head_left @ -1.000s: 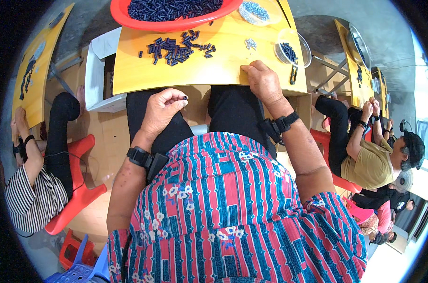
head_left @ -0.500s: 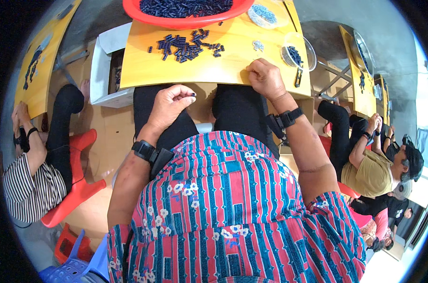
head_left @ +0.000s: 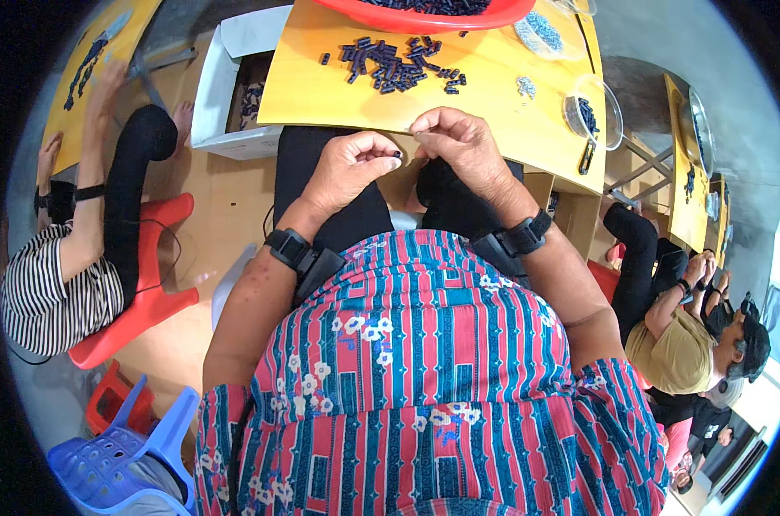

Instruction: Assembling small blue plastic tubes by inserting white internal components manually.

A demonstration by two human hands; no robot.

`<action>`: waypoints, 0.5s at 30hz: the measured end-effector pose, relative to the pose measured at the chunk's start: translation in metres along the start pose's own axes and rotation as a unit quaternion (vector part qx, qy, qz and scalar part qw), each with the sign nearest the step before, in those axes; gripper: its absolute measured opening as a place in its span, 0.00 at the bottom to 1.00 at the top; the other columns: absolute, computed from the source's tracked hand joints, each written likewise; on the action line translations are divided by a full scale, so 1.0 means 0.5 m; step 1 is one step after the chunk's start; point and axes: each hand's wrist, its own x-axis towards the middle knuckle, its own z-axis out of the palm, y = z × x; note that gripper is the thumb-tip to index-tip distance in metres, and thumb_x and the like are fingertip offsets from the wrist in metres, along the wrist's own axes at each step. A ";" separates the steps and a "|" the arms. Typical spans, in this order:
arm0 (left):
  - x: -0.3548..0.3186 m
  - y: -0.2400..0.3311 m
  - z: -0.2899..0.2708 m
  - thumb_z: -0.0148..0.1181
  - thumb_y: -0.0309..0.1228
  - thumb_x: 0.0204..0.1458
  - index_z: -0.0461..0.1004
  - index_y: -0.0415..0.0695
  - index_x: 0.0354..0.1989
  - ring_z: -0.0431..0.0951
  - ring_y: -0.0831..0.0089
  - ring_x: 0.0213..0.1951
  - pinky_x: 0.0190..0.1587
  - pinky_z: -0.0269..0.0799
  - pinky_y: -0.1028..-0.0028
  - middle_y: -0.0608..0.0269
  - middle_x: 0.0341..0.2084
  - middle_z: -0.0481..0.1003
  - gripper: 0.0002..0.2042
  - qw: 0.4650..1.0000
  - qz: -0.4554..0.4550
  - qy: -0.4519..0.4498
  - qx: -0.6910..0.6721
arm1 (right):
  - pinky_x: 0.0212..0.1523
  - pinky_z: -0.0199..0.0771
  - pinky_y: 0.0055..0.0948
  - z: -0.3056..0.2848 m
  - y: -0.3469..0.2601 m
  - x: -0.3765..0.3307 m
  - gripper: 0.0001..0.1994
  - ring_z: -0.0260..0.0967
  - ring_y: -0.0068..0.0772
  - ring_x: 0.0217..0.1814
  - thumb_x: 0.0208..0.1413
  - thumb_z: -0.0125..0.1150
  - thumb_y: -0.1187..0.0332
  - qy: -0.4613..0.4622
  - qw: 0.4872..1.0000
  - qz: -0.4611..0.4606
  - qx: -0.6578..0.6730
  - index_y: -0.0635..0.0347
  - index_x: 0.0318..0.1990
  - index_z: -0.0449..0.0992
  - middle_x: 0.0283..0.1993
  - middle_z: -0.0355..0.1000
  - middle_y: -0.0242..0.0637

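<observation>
My left hand point(head_left: 349, 176) is over my lap, just off the yellow table's front edge, its thumb and fingers pinched on a small black cylindrical piece point(head_left: 397, 155). Facing it, my right hand point(head_left: 466, 153) is pinched at the fingertips, close to the table edge. A tiny pale speck shows at those fingertips, too small to name. The two hands are apart by a narrow gap. Beyond them, a loose pile of similar black pieces point(head_left: 394, 67) lies on the yellow table point(head_left: 321, 99). A small heap of silvery bits point(head_left: 526, 87) lies farther right.
A red basin point(head_left: 424, 19) full of black pieces stands at the back. Clear containers point(head_left: 612, 120) sit at the right, with a dark narrow tool point(head_left: 586, 157) beside one. An open white box point(head_left: 214, 107) is left of the table. People work at tables on both sides.
My right hand has come off the table edge and moved left toward my left hand, which still pinches the black piece. The view has shifted, so the table appears farther right.
</observation>
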 end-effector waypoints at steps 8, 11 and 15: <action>0.003 -0.005 -0.003 0.60 0.22 0.51 0.74 0.37 0.35 0.73 0.84 0.34 0.40 0.71 0.81 0.70 0.30 0.75 0.05 1.000 -0.001 0.000 -0.005 | 0.36 0.68 0.18 0.031 0.017 0.005 0.06 0.67 0.16 0.32 0.55 0.55 0.77 -0.035 0.999 -0.002 0.008 0.63 0.40 0.74 0.33 0.71 0.26; 0.000 -0.001 -0.005 0.60 0.23 0.52 0.74 0.37 0.36 0.73 0.84 0.34 0.40 0.71 0.81 0.70 0.30 0.75 0.05 1.000 -0.004 0.004 0.012 | 0.36 0.67 0.18 0.034 0.006 0.005 0.07 0.65 0.15 0.33 0.55 0.54 0.77 -0.031 0.999 0.003 0.008 0.63 0.40 0.74 0.33 0.71 0.26; -0.002 0.007 -0.004 0.60 0.23 0.52 0.74 0.37 0.36 0.73 0.84 0.35 0.41 0.71 0.80 0.70 0.30 0.75 0.05 1.000 -0.008 0.005 -0.011 | 0.36 0.67 0.18 0.029 -0.002 0.007 0.07 0.64 0.15 0.32 0.55 0.54 0.76 -0.037 0.999 0.004 0.000 0.64 0.40 0.75 0.32 0.71 0.27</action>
